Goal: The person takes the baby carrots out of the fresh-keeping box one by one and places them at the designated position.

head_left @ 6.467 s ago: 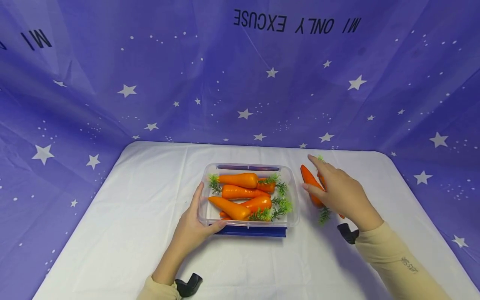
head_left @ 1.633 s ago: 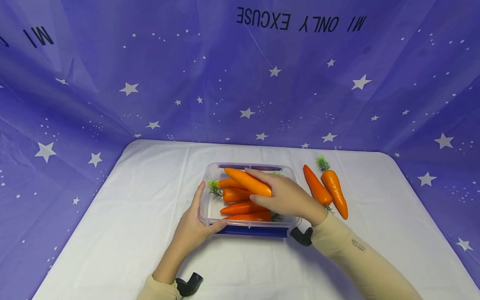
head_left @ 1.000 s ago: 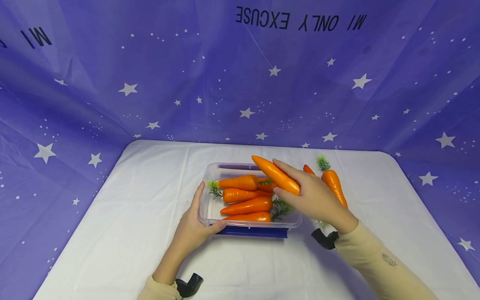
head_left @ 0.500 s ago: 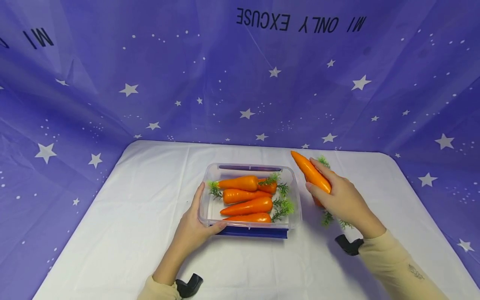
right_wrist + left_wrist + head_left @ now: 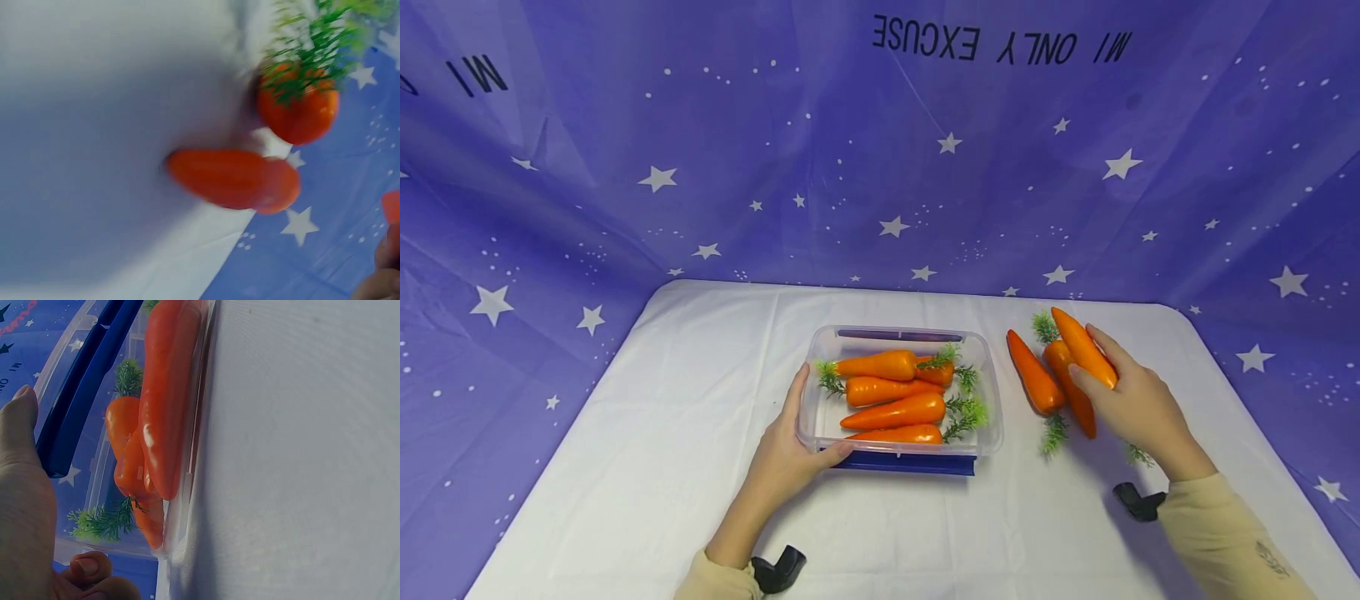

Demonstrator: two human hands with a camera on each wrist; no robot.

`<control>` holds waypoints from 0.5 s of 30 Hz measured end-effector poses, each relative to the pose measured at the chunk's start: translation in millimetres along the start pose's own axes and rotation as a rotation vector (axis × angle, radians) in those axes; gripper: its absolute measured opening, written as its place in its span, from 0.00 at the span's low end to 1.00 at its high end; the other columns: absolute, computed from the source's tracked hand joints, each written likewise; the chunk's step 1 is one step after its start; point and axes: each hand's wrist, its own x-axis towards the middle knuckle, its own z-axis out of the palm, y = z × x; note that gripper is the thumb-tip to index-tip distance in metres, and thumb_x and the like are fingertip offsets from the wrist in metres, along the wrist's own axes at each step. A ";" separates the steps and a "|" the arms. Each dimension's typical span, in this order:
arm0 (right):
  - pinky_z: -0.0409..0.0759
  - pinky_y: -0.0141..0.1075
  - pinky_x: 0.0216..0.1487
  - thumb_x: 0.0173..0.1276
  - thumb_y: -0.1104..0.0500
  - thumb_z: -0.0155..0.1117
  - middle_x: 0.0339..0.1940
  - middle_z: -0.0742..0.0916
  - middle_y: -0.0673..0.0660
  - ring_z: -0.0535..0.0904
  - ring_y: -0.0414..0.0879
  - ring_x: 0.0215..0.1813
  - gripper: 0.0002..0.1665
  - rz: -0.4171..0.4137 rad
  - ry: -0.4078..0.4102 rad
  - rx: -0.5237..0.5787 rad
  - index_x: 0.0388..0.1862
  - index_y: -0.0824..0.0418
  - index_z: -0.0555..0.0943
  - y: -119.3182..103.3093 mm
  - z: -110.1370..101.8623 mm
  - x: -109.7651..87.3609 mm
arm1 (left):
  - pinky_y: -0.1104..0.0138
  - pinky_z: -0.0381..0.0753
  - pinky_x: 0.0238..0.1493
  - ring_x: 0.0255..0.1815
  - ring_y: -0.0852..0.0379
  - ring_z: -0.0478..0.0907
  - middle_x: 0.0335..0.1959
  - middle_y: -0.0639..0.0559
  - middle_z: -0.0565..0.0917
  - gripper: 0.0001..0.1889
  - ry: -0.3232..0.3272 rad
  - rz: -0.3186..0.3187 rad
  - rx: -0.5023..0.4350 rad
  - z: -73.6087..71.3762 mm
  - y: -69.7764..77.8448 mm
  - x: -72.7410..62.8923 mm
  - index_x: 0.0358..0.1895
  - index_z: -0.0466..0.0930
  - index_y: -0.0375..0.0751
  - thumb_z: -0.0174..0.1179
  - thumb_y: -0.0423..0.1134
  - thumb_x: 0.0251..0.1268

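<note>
My left hand grips the left end of a clear plastic container with blue side clips, thumb over its front rim. Inside lie several orange carrots with green leafy tops; the left wrist view shows carrots through the container wall. My right hand holds another carrot by its thick end, tip pointing away, above the table at the right. Under and beside it lie two carrots, a redder carrot and an orange carrot, partly covered by the held one.
A white cloth covers the table. A purple curtain with white stars hangs behind and at both sides. The blue clip on the container's front side hangs down toward the table. Black wrist pieces show near both sleeves.
My right hand has lifted a carrot out from over the container and carried it right, above the two carrots on the table. My left hand has stayed on the container.
</note>
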 end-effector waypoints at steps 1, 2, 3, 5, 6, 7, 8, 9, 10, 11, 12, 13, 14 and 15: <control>0.71 0.45 0.32 0.73 0.30 0.45 0.58 0.80 0.73 0.80 0.61 0.42 0.46 0.013 0.000 -0.009 0.83 0.41 0.45 3.3 0.3 0.5 | 0.39 0.72 0.61 0.66 0.40 0.74 0.72 0.40 0.70 0.62 0.001 0.001 0.000 0.1 -0.3 0.2 0.78 0.39 0.77 0.74 0.67 0.41; 0.70 0.45 0.31 0.73 0.29 0.44 0.56 0.81 0.73 0.79 0.61 0.41 0.46 0.027 -0.001 -0.013 0.83 0.41 0.45 6.3 0.6 0.9 | 0.39 0.72 0.61 0.66 0.40 0.74 0.72 0.40 0.70 0.62 0.002 0.002 0.000 0.3 -0.5 0.2 0.78 0.40 0.76 0.75 0.67 0.41; 0.70 0.46 0.32 0.73 0.29 0.44 0.59 0.79 0.74 0.79 0.63 0.42 0.47 0.038 0.000 -0.015 0.83 0.42 0.44 9.3 0.9 1.2 | 0.39 0.72 0.61 0.66 0.40 0.74 0.72 0.40 0.70 0.62 0.003 0.002 0.000 0.4 -0.7 0.3 0.78 0.40 0.76 0.75 0.67 0.41; 0.71 0.48 0.33 0.73 0.29 0.44 0.60 0.78 0.76 0.79 0.66 0.45 0.48 0.056 0.004 -0.020 0.83 0.44 0.43 15.3 1.7 2.1 | 0.39 0.72 0.61 0.67 0.40 0.73 0.72 0.40 0.69 0.62 0.004 0.003 0.000 0.5 -1.0 0.5 0.78 0.40 0.77 0.75 0.67 0.41; 0.71 0.50 0.33 0.72 0.29 0.43 0.61 0.77 0.77 0.79 0.67 0.45 0.48 0.065 0.002 -0.023 0.83 0.45 0.42 18.3 2.0 2.6 | 0.39 0.72 0.61 0.67 0.39 0.73 0.72 0.40 0.69 0.62 0.004 0.004 0.001 0.6 -1.2 0.6 0.78 0.40 0.77 0.75 0.67 0.41; 0.72 0.52 0.34 0.72 0.29 0.43 0.62 0.76 0.78 0.79 0.70 0.47 0.49 0.073 -0.002 -0.028 0.83 0.46 0.42 21.1 2.4 3.3 | 0.39 0.72 0.61 0.67 0.39 0.73 0.72 0.40 0.69 0.62 0.004 0.004 0.002 0.5 -1.3 0.6 0.78 0.39 0.77 0.75 0.67 0.41; 0.73 0.56 0.36 0.72 0.28 0.43 0.64 0.75 0.78 0.78 0.72 0.49 0.50 0.080 -0.007 -0.032 0.83 0.47 0.41 23.9 2.8 4.0 | 0.39 0.72 0.61 0.67 0.39 0.73 0.72 0.40 0.69 0.62 0.003 0.003 0.002 0.5 -1.4 0.6 0.78 0.39 0.77 0.75 0.67 0.41; 0.73 0.60 0.39 0.72 0.28 0.42 0.66 0.72 0.79 0.76 0.75 0.53 0.50 0.086 -0.012 -0.038 0.83 0.48 0.41 26.7 3.3 4.9 | 0.39 0.73 0.61 0.67 0.39 0.73 0.72 0.40 0.69 0.62 0.004 0.002 0.004 0.5 -1.4 0.6 0.78 0.39 0.77 0.74 0.67 0.41; 0.73 0.63 0.41 0.72 0.28 0.42 0.68 0.71 0.79 0.74 0.77 0.56 0.51 0.092 -0.020 -0.042 0.83 0.49 0.40 29.4 3.7 5.8 | 0.39 0.73 0.61 0.67 0.39 0.73 0.72 0.40 0.69 0.62 0.005 0.002 0.006 0.4 -1.2 0.5 0.78 0.39 0.77 0.74 0.67 0.41; 0.72 0.66 0.44 0.72 0.27 0.41 0.69 0.69 0.79 0.72 0.79 0.58 0.52 0.101 -0.033 -0.044 0.83 0.50 0.39 32.0 4.0 6.8 | 0.39 0.73 0.61 0.66 0.39 0.74 0.72 0.40 0.70 0.62 0.005 0.001 0.007 0.3 -1.2 0.5 0.78 0.39 0.77 0.74 0.67 0.41; 0.70 0.69 0.47 0.72 0.27 0.41 0.70 0.67 0.79 0.70 0.81 0.59 0.52 0.109 -0.046 -0.047 0.83 0.50 0.38 34.6 4.5 7.6 | 0.39 0.73 0.61 0.66 0.39 0.74 0.72 0.40 0.70 0.62 0.005 0.000 0.007 0.3 -1.0 0.4 0.78 0.39 0.77 0.74 0.67 0.40; 0.68 0.71 0.49 0.72 0.27 0.40 0.71 0.66 0.79 0.68 0.82 0.61 0.53 0.116 -0.058 -0.048 0.83 0.51 0.37 37.0 5.0 8.4 | 0.39 0.73 0.61 0.66 0.39 0.74 0.72 0.40 0.70 0.62 0.005 -0.001 0.007 0.2 -0.8 0.3 0.78 0.39 0.78 0.74 0.68 0.40; 0.67 0.72 0.50 0.72 0.27 0.40 0.72 0.65 0.80 0.66 0.83 0.61 0.53 0.125 -0.070 -0.050 0.83 0.51 0.36 39.1 5.4 9.1 | 0.39 0.73 0.61 0.66 0.39 0.74 0.72 0.40 0.70 0.62 0.005 -0.002 0.008 0.1 -0.6 0.1 0.78 0.39 0.78 0.74 0.68 0.40; 0.67 0.73 0.50 0.72 0.27 0.39 0.72 0.64 0.80 0.66 0.83 0.62 0.53 0.133 -0.082 -0.054 0.82 0.51 0.35 41.0 5.9 9.8 | 0.39 0.73 0.61 0.66 0.39 0.74 0.72 0.40 0.70 0.62 0.005 -0.003 0.008 -0.1 -0.3 0.0 0.78 0.39 0.78 0.74 0.68 0.40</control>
